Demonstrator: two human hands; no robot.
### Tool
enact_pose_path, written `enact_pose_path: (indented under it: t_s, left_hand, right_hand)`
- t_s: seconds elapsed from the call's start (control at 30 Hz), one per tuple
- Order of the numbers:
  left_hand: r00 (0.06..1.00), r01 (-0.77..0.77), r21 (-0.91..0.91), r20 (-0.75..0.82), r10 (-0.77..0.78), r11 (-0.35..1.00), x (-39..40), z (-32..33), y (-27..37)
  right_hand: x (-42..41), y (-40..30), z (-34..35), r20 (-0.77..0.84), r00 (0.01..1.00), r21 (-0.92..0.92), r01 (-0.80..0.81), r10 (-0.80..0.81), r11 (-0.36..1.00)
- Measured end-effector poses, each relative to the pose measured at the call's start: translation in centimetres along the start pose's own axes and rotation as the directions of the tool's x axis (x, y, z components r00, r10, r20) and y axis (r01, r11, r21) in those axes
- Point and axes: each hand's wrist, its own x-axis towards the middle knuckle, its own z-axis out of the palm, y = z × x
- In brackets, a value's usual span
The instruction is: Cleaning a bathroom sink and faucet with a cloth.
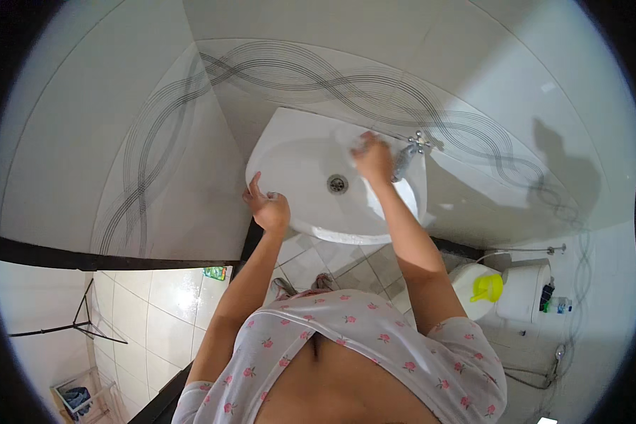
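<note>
A white ceramic washbasin with a metal drain is fixed to the tiled wall before me. My left hand is at the basin's left rim, fingers apart, with nothing seen in it. Over the right side of the bowl is my right hand, its fingers bent and blurred by motion. Whether something small is in those fingers I cannot make out. Just right of that hand stands a chrome tap with a cross handle, its spout pointing down into the bowl. Bright light falls on the bowl's right side.
To the right, a yellow-green plastic dipper lies on the white toilet, in front of its cistern. A hose sprayer hangs on the wall. At left are a dark door frame, a black metal stand and a small rack.
</note>
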Motion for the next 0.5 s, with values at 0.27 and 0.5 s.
enact_pose_path:
  t_s: [0.27, 0.5]
  left_hand:
    - [0.999, 0.024, -0.057, 0.046, -0.021, 0.998, 0.0, -0.5, 0.5]
    - [0.99, 0.132, -0.256, -0.005, -0.138, 0.957, 0.1, -1.0, 1.3]
  right_hand:
    - [4.2, -3.9, 7.2, -0.348, 0.936, -0.008, 0.053, -0.053, 0.999]
    - [-1.3, -15.8, 12.8, -0.029, 0.78, 0.155, 0.621, -0.625, 0.768]
